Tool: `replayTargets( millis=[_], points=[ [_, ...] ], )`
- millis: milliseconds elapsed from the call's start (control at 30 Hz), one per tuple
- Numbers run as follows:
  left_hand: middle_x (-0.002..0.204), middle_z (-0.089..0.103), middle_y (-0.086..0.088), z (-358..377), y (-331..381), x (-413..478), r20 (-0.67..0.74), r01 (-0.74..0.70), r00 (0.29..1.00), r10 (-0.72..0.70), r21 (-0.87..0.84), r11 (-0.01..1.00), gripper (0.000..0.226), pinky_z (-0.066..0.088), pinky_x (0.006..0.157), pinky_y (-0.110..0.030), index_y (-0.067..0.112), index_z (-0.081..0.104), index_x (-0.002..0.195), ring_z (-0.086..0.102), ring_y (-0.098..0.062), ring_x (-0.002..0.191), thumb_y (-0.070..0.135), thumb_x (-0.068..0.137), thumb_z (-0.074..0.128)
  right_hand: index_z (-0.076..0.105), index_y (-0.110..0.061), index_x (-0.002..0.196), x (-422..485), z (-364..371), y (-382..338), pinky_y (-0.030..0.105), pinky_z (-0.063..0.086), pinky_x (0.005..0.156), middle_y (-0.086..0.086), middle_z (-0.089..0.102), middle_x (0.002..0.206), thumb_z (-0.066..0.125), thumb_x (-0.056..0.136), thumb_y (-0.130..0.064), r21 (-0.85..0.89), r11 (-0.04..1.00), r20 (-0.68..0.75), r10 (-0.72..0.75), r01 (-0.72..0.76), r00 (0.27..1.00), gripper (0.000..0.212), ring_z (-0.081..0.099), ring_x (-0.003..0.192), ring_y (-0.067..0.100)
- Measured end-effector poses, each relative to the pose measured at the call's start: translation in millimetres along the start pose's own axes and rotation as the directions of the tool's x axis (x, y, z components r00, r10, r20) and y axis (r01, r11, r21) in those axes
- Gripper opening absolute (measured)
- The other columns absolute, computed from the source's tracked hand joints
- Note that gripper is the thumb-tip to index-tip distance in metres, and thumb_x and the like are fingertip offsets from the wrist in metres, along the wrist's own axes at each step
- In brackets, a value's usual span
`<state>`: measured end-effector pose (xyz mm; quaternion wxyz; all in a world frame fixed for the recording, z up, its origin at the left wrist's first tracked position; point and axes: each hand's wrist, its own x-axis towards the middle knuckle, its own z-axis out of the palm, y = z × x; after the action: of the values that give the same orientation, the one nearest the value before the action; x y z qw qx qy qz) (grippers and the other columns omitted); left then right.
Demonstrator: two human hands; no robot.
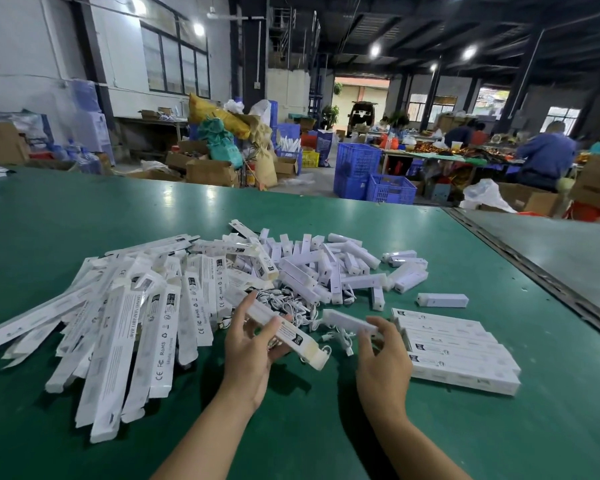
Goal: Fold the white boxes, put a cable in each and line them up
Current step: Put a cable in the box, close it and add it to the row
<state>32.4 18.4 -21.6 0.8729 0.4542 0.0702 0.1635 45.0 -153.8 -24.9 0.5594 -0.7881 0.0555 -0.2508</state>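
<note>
one white box [284, 336] clasped in my left grip [248, 355], a second box [347, 322] pinched in my right grip [383, 362], roughly six lined-up boxes [465, 358] lower right

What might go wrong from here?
The cables lie tangled, so pulling one may drag others along. The left hand holds a box whose near end looks open; a cable might slip out. The right hand, holding a second box, is close to the row and could knock it askew.
</note>
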Motion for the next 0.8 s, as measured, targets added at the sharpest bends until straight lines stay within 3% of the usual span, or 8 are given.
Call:
replayTargets(
  millis=[133,200,300,533,667,800],
  points=[
    [0.099,0.073,-0.004,3.4,-1.6,-2.5,0.016,-0.002,1.0,0.001,0.037,0.999,0.029,0.058,0.06,-0.031,0.026,0.075,0.099,0.073,-0.013,0.081,0.002,0.095,0.059,0.065,-0.027,0.097,-16.1,-20.6,4.9,0.024,0.053,0.073,-0.007,0.073,0.088,0.064,0.092,-0.025,0.198,0.971,0.087,0.119,-0.135,0.989,0.005,0.071,0.084,0.01],
    [0.108,0.07,-0.007,3.8,-1.5,-2.7,-0.001,-0.007,1.0,0.007,0.063,0.998,0.027,0.058,0.065,-0.031,0.025,0.074,0.1,0.071,-0.015,0.084,0.001,0.091,0.064,0.066,-0.018,0.098,-18.5,-27.6,5.0,0.03,0.057,0.071,0.0,0.074,0.086,0.065,0.091,-0.02,0.344,0.915,0.098,0.187,-0.21,0.977,0.007,0.073,0.077,0.014],
    [0.112,0.06,-0.017,2.0,1.4,-4.6,-0.021,-0.011,1.0,0.012,0.046,0.999,0.039,0.058,0.066,-0.029,0.022,0.07,0.108,0.07,-0.02,0.083,-0.005,0.081,0.072,0.067,-0.01,0.095,-14.2,-38.3,0.2,0.023,0.058,0.063,0.009,0.073,0.083,0.062,0.093,-0.017,0.509,0.824,0.101,0.232,-0.251,0.967,0.009,0.072,0.07,0.021],
    [0.106,0.056,-0.012,4.9,5.5,-9.4,-0.096,-0.087,0.992,0.082,-0.048,0.995,0.041,0.058,0.063,-0.024,0.028,0.063,0.105,0.067,-0.02,0.087,-0.001,0.078,0.072,0.065,0.002,0.087,-15.9,-42.7,-3.6,0.021,0.051,0.047,0.016,0.066,0.06,0.067,0.087,-0.021,0.507,0.819,0.201,0.19,-0.268,0.961,0.023,0.064,0.051,0.022],
    [0.108,0.057,-0.006,5.5,4.5,-9.7,-0.125,-0.113,0.986,0.107,-0.04,0.993,0.037,0.055,0.068,-0.024,0.033,0.066,0.102,0.064,-0.018,0.09,0.002,0.082,0.072,0.066,0.001,0.085,-18.6,-43.7,-7.1,0.022,0.051,0.048,0.017,0.066,0.061,0.07,0.075,-0.034,0.518,0.822,0.202,0.151,-0.237,0.968,0.036,0.065,0.052,0.024],
    [0.105,0.057,-0.005,4.9,2.7,-7.6,-0.136,-0.13,0.983,0.125,-0.022,0.991,0.036,0.055,0.067,-0.022,0.037,0.069,0.097,0.064,-0.016,0.088,0.004,0.083,0.072,0.065,0.002,0.083,-20.3,-44.4,-10.2,0.022,0.051,0.047,0.019,0.066,0.06,0.07,0.072,-0.035,0.52,0.83,0.214,0.105,-0.204,0.971,0.039,0.065,0.051,0.024]
  ],
)
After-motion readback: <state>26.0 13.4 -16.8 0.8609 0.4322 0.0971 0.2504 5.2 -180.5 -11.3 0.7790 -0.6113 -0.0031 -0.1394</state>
